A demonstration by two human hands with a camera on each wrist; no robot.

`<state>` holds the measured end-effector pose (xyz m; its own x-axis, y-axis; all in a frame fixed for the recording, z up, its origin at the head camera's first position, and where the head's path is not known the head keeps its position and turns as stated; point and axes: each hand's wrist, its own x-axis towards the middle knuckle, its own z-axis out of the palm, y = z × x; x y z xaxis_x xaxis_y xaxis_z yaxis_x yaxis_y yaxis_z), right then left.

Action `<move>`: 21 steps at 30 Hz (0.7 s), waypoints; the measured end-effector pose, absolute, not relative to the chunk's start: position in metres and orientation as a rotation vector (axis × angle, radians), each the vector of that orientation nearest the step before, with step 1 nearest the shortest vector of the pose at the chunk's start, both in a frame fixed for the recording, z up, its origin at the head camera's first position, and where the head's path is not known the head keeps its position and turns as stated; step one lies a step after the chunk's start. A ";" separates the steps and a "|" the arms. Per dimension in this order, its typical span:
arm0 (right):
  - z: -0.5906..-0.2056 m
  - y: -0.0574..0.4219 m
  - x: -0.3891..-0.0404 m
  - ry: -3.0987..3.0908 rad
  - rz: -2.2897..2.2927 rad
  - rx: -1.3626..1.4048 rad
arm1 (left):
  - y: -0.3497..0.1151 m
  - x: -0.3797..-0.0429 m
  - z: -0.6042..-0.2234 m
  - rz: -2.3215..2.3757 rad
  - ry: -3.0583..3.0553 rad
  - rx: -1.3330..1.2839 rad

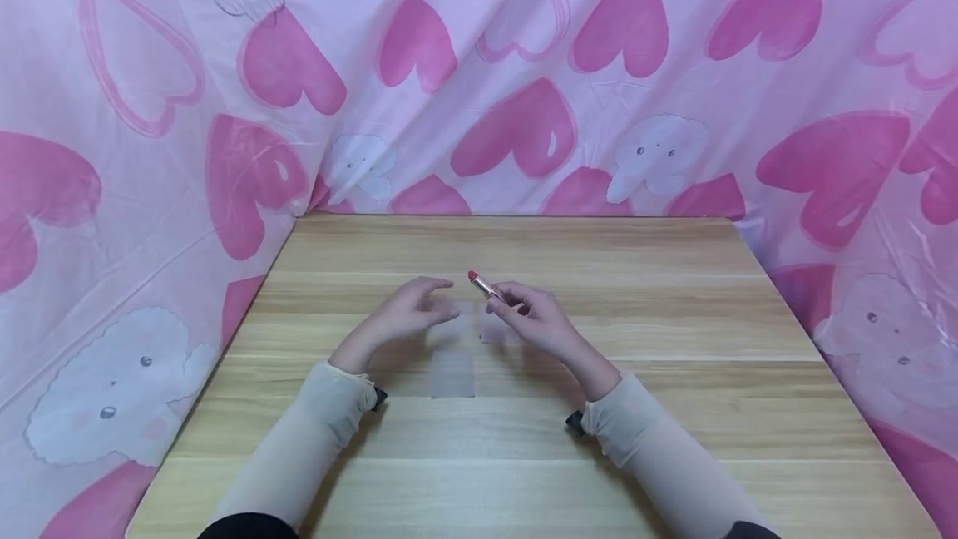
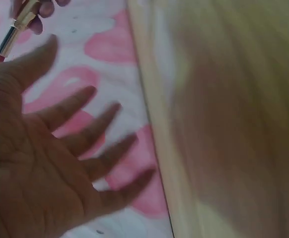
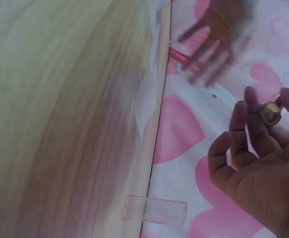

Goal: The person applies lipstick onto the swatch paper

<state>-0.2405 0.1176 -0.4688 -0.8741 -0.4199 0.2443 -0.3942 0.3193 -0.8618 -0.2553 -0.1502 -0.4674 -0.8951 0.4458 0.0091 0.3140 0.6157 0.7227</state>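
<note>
One pale square [image 1: 452,374] lies nearest on the bench [image 1: 516,447]. Past it, the left hand [image 1: 400,314] has its fingers spread, holding nothing; the right hand [image 1: 540,324] pinches the lipstick [image 1: 482,284] by its base, off the bench. I judge a slack pinch could drop it, and its bare red tip [image 1: 472,275] could smear any finger straying close. The right hand partly hides a pale patch [image 1: 494,330]; I can't tell what the clear block [image 3: 157,210], partly against the curtain [image 3: 178,131], is.

The head view is bright and even, with soft shadows on the surface [image 1: 516,456] beneath the hands [image 1: 407,310]; both wrist views are dimmer, hazy, blurred.
</note>
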 end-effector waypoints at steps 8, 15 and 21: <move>-0.471 0.112 -0.244 2.770 -1.251 -0.872 | -0.167 -0.248 -0.490 0.638 2.795 0.504; -0.476 0.104 -0.247 2.874 -0.986 -0.866 | -0.166 -0.250 -0.494 0.531 2.773 0.423; -0.482 0.095 -0.251 2.899 -0.889 -0.875 | -0.165 -0.251 -0.496 0.465 2.773 0.417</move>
<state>-0.2509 0.0949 -0.4825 -0.8460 -0.5055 0.1694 -0.5136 0.6875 -0.5133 -0.2506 -0.1648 -0.4956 -0.9135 0.3280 -0.2406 0.2317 0.9057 0.3551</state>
